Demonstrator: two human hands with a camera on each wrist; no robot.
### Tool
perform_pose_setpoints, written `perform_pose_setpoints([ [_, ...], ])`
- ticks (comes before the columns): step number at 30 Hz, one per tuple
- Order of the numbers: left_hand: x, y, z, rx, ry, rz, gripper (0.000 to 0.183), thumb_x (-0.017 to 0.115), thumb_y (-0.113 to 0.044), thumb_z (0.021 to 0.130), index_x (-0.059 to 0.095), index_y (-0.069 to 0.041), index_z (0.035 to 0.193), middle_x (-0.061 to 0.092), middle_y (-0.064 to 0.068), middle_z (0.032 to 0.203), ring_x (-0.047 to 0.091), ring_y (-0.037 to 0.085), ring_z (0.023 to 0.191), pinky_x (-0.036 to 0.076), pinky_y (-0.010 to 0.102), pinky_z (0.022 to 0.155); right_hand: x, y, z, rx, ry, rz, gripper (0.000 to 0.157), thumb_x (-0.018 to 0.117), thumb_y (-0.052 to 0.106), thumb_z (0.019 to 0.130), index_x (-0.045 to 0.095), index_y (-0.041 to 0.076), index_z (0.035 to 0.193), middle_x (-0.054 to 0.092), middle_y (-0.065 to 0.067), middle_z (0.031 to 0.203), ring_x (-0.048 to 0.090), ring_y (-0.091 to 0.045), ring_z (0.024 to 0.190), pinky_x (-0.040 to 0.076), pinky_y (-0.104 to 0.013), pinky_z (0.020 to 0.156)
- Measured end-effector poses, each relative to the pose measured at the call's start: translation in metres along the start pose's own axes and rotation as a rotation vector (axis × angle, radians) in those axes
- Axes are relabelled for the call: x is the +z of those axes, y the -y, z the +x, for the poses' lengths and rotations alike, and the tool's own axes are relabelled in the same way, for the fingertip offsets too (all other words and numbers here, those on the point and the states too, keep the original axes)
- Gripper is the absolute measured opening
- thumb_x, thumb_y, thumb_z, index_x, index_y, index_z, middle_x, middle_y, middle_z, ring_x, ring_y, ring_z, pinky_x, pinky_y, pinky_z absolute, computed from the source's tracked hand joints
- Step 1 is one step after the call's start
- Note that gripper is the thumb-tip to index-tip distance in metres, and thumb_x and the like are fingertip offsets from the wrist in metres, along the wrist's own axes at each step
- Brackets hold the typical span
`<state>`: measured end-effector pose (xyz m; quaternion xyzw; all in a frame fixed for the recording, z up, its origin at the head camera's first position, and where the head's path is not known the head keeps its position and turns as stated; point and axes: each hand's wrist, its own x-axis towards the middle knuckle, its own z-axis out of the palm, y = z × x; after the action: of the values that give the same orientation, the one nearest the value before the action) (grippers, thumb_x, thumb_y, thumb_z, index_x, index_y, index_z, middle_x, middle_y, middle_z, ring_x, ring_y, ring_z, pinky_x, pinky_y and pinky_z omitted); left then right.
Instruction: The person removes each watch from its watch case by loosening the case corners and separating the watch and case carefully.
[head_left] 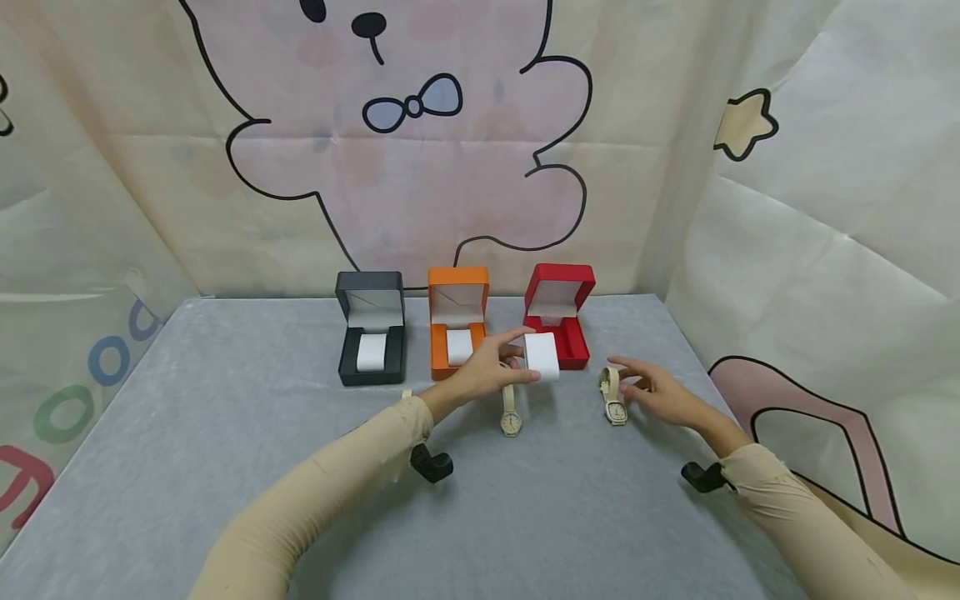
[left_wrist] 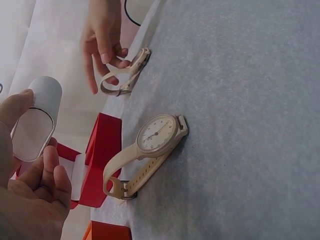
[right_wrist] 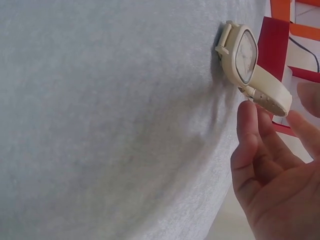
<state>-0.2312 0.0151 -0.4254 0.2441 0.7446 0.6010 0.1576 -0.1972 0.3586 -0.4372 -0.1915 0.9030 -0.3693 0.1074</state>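
Observation:
My left hand [head_left: 487, 367] pinches a white watch cushion [head_left: 542, 357] between thumb and fingers, raised in front of the open red watch box [head_left: 572, 343]. Below that hand, a cream round-faced watch [left_wrist: 157, 135] rests on the table with its strap buckled in a loop. Farther right lies a cream watch with a squarish face [right_wrist: 245, 56], its strap also looped. Around that strap's end, my right hand [right_wrist: 280, 170] has its fingers loosely bent and spread. Whether a fingertip touches the strap is hard to tell.
An orange box [head_left: 438, 354] and a dark grey box [head_left: 351, 358] stand lids up, left of the red one, each with a white cushion inside. A small beige piece [head_left: 407, 393] shows behind my left sleeve. Fabric walls border the grey table [head_left: 225, 400].

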Motion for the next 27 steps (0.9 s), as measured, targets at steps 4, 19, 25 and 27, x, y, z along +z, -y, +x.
perform_pose_setpoints([
  [4, 0.001, -0.001, 0.002, -0.015, -0.005, 0.004, 0.074, 0.079, -0.013, 0.088, 0.043, -0.013, 0.153, 0.067, 0.021, 0.125, 0.058, 0.016, 0.088, 0.049, 0.022, 0.076, -0.001, 0.001, 0.0, 0.0, -0.008, -0.012, 0.052, 0.06, 0.003, 0.099, 0.044, -0.004, 0.148, 0.061, -0.032, 0.127, 0.069, -0.024, 0.089, 0.048, -0.025, 0.073],
  [19, 0.005, 0.001, 0.01, -0.073, -0.017, 0.02, 0.071, 0.079, -0.019, 0.089, 0.045, -0.021, 0.152, 0.063, 0.018, 0.131, 0.059, 0.02, 0.1, 0.054, 0.027, 0.083, -0.004, 0.004, 0.005, 0.032, -0.035, -0.079, 0.05, 0.061, 0.014, 0.101, 0.048, -0.002, 0.146, 0.063, -0.029, 0.128, 0.07, -0.027, 0.095, 0.051, -0.028, 0.077],
  [25, 0.006, 0.002, 0.016, -0.095, -0.018, 0.014, 0.073, 0.079, -0.019, 0.089, 0.045, -0.019, 0.153, 0.062, 0.017, 0.134, 0.06, 0.021, 0.104, 0.056, 0.031, 0.088, -0.006, 0.002, 0.008, 0.037, -0.033, -0.086, 0.049, 0.061, 0.016, 0.101, 0.049, -0.001, 0.146, 0.063, -0.028, 0.128, 0.069, -0.026, 0.095, 0.052, -0.029, 0.078],
  [27, 0.007, 0.003, 0.018, -0.096, -0.019, 0.018, 0.075, 0.08, -0.019, 0.088, 0.044, -0.019, 0.154, 0.062, 0.017, 0.135, 0.061, 0.02, 0.103, 0.057, 0.031, 0.088, -0.007, 0.003, 0.008, 0.033, -0.033, -0.082, 0.049, 0.061, 0.015, 0.101, 0.049, 0.0, 0.146, 0.063, -0.028, 0.128, 0.069, -0.026, 0.095, 0.052, -0.028, 0.078],
])
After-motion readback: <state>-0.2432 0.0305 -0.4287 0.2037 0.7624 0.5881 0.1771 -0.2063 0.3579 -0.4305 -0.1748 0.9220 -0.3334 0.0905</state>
